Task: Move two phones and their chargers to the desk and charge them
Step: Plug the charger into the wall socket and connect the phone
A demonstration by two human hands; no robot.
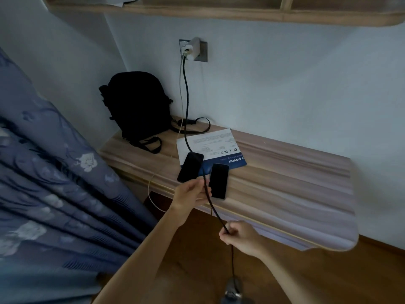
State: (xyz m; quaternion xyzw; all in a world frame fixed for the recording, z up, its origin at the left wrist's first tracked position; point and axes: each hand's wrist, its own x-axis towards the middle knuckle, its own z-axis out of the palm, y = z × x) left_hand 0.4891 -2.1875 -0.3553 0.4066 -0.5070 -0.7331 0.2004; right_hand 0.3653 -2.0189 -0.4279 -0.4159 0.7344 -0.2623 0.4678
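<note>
Two dark phones (190, 167) (218, 181) flat on the wooden desk (285, 172) below a wall charger (192, 48), both hands (190, 195) (235, 235) pinching its black cable (215, 213).

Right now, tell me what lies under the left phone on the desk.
The left phone rests partly on a white and blue printed sheet, partly on the wooden desk. The black cable runs down to its top. Anything directly beneath it is hidden.

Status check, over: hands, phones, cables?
Left hand and right hand both gripping black braided cable. Two black phones flat near desk edge. White wall charger plugged in.
</note>
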